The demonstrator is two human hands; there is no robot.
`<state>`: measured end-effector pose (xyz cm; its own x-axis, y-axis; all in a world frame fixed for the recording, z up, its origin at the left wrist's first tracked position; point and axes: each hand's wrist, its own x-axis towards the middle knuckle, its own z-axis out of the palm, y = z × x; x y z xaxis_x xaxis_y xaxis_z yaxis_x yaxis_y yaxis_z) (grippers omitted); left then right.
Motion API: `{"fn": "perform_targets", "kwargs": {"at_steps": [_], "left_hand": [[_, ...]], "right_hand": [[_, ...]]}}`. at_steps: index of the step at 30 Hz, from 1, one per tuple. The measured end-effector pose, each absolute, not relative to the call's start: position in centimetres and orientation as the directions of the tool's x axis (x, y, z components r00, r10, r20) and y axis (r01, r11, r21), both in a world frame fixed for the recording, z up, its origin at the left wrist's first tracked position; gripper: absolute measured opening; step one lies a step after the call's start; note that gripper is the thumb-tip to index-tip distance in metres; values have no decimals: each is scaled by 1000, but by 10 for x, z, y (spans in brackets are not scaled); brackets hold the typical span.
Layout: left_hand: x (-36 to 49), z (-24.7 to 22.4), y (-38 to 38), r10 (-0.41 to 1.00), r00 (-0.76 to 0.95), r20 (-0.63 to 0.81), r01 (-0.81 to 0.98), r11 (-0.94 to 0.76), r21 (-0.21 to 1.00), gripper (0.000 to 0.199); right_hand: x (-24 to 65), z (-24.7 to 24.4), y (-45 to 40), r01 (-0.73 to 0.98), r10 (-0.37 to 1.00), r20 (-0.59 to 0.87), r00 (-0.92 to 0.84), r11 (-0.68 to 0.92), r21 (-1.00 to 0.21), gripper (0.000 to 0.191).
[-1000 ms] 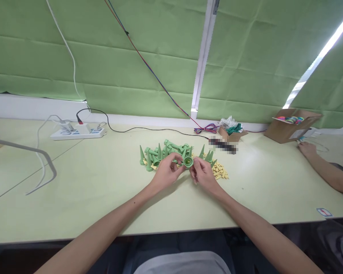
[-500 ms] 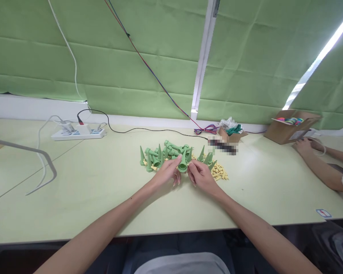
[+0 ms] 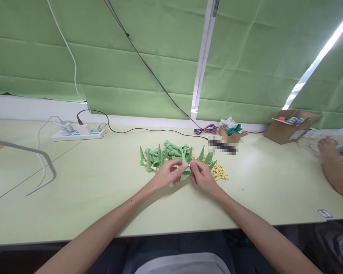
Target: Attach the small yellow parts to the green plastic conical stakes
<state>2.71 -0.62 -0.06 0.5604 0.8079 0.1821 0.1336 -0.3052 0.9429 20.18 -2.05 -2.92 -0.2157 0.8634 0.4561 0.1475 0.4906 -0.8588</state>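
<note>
Just in front of the pile, my left hand [image 3: 166, 176] grips a hollow green plastic spike [image 3: 186, 172] with its wide round end low and towards me. The thumb lies across the spike's body. My right hand [image 3: 202, 176] is closed in a pinch at the spike's right side, on a small yellow plastic piece [image 3: 188, 164] mostly covered by the fingertips. Behind the hands lies a heap of green spikes [image 3: 171, 146], several standing point up with yellow pieces near their bases. Loose yellow pieces [image 3: 220, 173] are spread right of my right hand.
A white power strip [image 3: 77, 133] sits at the back left, with a black cable [image 3: 143, 129] running right. Small [image 3: 231, 135] and larger [image 3: 291, 125] cardboard boxes stand along the wall. Another person's hand [image 3: 328, 148] works at the far right. A grey bar [image 3: 42, 154] crosses the left side.
The green spike has turned and tipped in my left hand, and my left thumb has moved across it. My right hand stays beside it. The other person's hands have shifted right.
</note>
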Motion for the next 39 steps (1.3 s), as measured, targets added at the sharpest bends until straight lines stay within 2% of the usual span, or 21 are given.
{"fn": "perform_targets", "kwargs": {"at_steps": [6,11,15,26,32,39], "left_hand": [[29,-4,-8,818,533,217,246,-395,885,32],[30,-9,-6,782,489,386,328,-575,749,29],[31,-12,-5,743,505,439,341,-639,689,26],[31,-12,-7,763,492,420,389,-624,678,24],[34,-11,-8,790,452,414,421,-598,682,22],[35,-10,-8,805,435,405,398,-575,715,28]], "right_hand": [[203,-30,-19,200,884,430,-184,462,-864,45],[203,-29,-19,223,904,394,-168,424,-877,50],[203,-28,-20,224,913,376,-156,404,-887,55],[201,-24,-20,255,928,353,-117,372,-892,62],[200,-29,-18,176,939,324,-117,340,-924,58],[200,-33,-17,143,933,337,-126,353,-925,57]]}}
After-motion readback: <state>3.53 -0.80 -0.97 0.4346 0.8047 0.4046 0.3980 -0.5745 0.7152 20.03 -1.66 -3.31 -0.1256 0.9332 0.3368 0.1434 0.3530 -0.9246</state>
